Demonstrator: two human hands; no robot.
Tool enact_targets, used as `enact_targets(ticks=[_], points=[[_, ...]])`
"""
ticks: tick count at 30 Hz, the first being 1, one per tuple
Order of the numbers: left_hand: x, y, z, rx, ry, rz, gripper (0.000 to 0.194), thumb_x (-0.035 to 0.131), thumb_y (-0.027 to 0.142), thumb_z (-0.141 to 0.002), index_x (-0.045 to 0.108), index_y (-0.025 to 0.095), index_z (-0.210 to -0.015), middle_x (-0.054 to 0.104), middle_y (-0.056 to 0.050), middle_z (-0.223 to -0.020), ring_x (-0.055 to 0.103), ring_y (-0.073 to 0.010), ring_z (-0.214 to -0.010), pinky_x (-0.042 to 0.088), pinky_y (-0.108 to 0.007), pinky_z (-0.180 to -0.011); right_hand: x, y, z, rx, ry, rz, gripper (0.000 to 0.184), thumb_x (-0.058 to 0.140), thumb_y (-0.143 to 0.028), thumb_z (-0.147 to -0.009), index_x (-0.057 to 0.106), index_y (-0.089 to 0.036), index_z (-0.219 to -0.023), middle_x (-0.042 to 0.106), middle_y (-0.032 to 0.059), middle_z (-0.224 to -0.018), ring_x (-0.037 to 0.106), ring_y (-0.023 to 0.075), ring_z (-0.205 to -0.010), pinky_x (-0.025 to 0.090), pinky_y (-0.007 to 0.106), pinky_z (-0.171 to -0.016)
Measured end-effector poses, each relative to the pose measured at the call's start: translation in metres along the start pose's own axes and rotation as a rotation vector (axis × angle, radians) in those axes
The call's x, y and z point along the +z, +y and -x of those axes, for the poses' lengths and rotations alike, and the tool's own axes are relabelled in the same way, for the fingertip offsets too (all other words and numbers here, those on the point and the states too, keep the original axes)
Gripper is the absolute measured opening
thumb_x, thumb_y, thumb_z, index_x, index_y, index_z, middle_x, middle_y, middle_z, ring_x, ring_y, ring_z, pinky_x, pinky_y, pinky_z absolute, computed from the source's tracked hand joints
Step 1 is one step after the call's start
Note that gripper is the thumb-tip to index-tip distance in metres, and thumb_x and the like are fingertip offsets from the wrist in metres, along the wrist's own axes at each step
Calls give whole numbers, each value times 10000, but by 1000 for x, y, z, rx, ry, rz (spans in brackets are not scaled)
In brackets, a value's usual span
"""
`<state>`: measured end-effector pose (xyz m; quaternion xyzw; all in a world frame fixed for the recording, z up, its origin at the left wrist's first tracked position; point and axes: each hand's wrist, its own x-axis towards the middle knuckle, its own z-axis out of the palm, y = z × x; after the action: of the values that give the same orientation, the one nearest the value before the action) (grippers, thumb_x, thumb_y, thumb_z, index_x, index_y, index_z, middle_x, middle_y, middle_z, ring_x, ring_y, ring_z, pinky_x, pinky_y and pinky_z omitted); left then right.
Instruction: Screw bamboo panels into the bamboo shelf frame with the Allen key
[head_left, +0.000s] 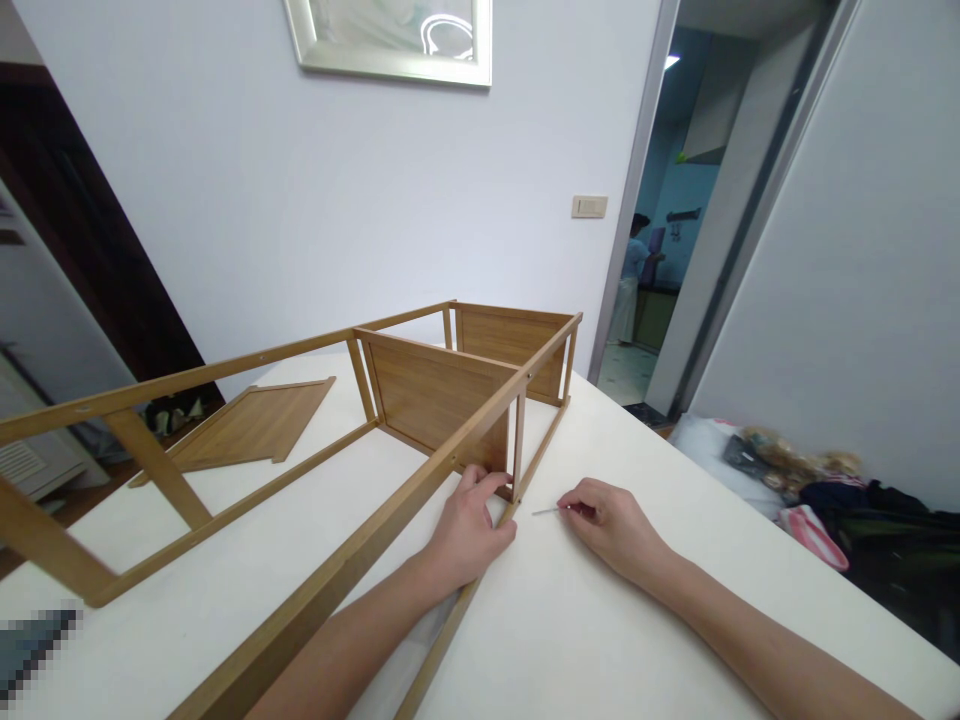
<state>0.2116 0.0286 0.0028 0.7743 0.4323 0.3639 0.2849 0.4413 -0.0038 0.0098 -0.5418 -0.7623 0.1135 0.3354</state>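
A wooden shelf rack [420,480] lies on its side on the white table, its long rails running from near me toward the wall. My left hand [469,525] reaches between the rails and grips the lower rail at a corner joint, thumb on the near side and fingers by the shelf panel [442,395]. Just right of that joint, my right hand [611,525] pinches a thin metal rod [545,512], perhaps a hex key. Its tip points left at the joint, a little apart from it. The fingers hide the rod's other end.
A loose wooden panel [259,425] lies on the white table [600,630] behind the rack at left. The wall [225,180] stands beyond the far end. Clothes and bags [847,510] are heaped at right. Through the doorway, a person [630,280] stands in another room.
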Motion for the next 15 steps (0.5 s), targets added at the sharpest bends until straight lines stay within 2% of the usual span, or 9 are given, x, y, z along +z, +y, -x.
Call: enact_targets(ticks=[10, 15], points=[[0, 0, 0, -14, -9, 7, 484, 616, 139, -680, 597, 201, -1160, 488, -9, -1035, 499, -51, -558, 497, -257, -650, 1, -3, 2, -75, -97, -86, 138, 631, -310, -855, 721, -213, -817, 677, 41, -820, 628, 167, -753, 496, 285, -683], [-1, 1, 1, -6, -5, 0, 483, 616, 138, -683, 600, 200, -1161, 489, -9, -1034, 499, -53, -564, 497, -258, -654, 1, -3, 3, -167, -73, -35, 169, 634, -332, -869, 683, -202, -772, 641, 37, -781, 614, 161, -738, 498, 284, -675]])
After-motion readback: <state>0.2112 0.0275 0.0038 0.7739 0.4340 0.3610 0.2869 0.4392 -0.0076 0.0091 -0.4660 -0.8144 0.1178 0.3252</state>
